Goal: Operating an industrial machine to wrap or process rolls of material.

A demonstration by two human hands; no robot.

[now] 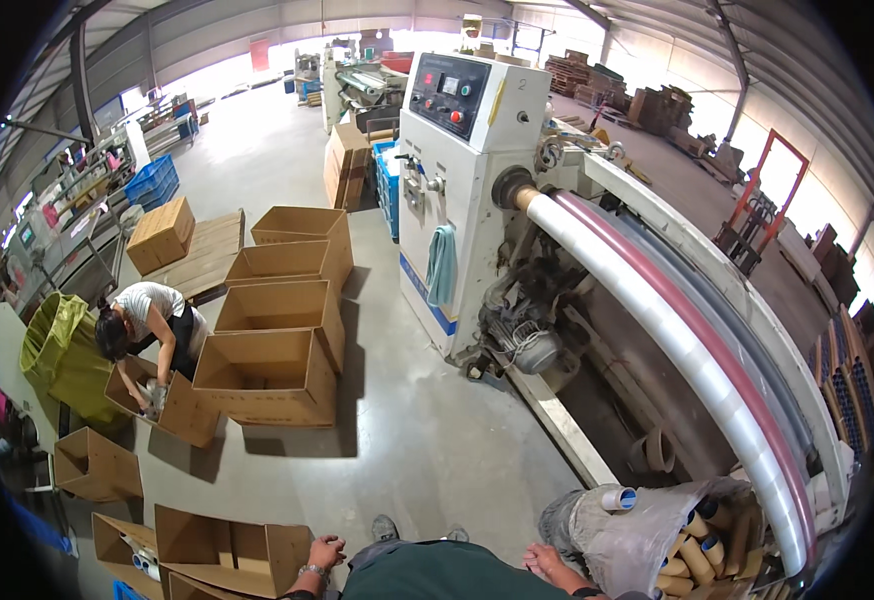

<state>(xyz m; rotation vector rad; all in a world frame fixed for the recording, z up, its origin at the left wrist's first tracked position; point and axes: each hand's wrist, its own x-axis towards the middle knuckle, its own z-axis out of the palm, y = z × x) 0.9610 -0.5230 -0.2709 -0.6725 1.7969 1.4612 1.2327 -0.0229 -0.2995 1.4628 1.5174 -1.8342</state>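
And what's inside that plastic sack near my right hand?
The sack holds a jumble of brown tubes. A pale tube with a blue inside sits at its upper edge. Whatever is beneath the top tubes is covered, so I can't tell.

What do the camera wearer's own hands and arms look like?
Left hand: no glove, pale metallic-looking band at the wrist. Right hand: no glove, no wristband visible. Dark sleeve edges at the frame bottom; dark green top between the arms. No markings discernible.
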